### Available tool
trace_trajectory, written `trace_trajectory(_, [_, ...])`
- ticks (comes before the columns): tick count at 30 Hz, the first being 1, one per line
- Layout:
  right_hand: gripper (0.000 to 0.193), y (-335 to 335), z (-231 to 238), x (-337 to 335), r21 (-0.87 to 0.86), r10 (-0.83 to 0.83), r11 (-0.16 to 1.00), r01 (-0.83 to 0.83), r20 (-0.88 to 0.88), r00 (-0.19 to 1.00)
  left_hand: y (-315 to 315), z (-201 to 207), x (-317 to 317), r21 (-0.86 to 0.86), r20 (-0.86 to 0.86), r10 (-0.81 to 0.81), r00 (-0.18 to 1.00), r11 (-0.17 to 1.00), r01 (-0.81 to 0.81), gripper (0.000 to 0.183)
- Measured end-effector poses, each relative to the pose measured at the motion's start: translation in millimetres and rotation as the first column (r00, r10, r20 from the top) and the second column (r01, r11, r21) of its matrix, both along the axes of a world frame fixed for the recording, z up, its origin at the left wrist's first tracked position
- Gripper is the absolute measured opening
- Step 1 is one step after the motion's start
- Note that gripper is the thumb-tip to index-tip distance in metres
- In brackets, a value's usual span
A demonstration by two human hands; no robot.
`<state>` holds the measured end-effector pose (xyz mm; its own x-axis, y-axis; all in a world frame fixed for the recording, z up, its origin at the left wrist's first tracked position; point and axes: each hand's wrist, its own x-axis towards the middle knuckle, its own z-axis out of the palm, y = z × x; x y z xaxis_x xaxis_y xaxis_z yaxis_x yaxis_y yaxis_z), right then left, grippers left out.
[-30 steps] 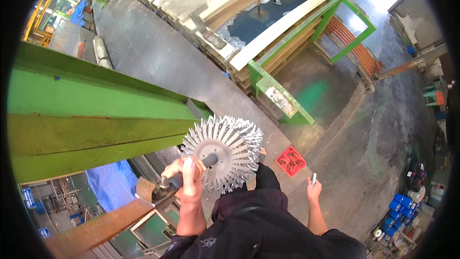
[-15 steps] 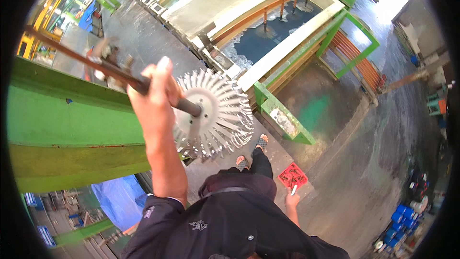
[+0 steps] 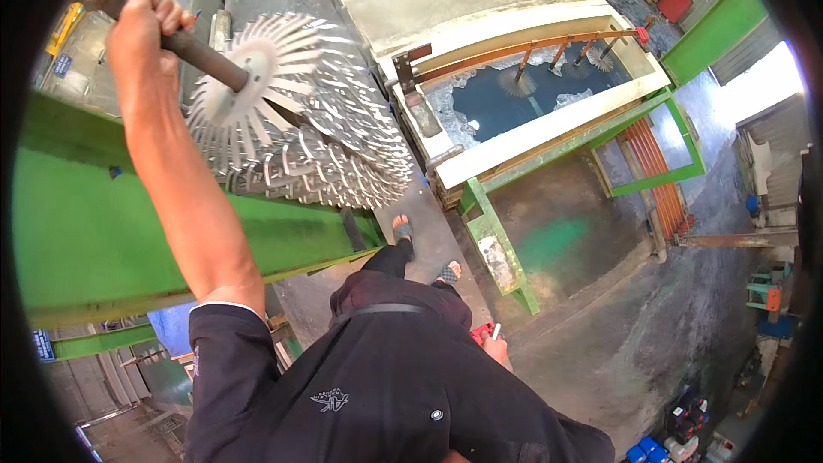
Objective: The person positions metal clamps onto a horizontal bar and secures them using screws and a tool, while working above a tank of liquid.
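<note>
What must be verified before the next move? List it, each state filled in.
1. Left hand closed around the dark rod: ok.
2. Finned metal pieces stacked along the rod: ok.
3. Right hand holding the small white object: ok.
4. Contents of the red container: cannot tell, mostly hidden.
5. Toes covered: not ok, they show in open sandals.
</note>
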<state>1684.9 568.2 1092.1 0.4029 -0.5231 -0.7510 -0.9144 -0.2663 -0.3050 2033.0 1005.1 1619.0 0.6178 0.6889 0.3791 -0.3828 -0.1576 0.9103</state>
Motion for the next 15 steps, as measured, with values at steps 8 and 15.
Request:
trace_trajectory(8, [0.03,79,-38,108,0.249,-0.373,0.897,0.364,-0.013,0.928,61,-20,90,-0.011,0.086,0.143,0.986,0.99,-0.143,0.034])
trace_trajectory(15, [0.027,128,-37,172,0.25,-0.349,0.915,0.318,0.091,0.933,125,-56,154,-0.001,0.052,0.298,0.953,0.955,-0.298,0.029])
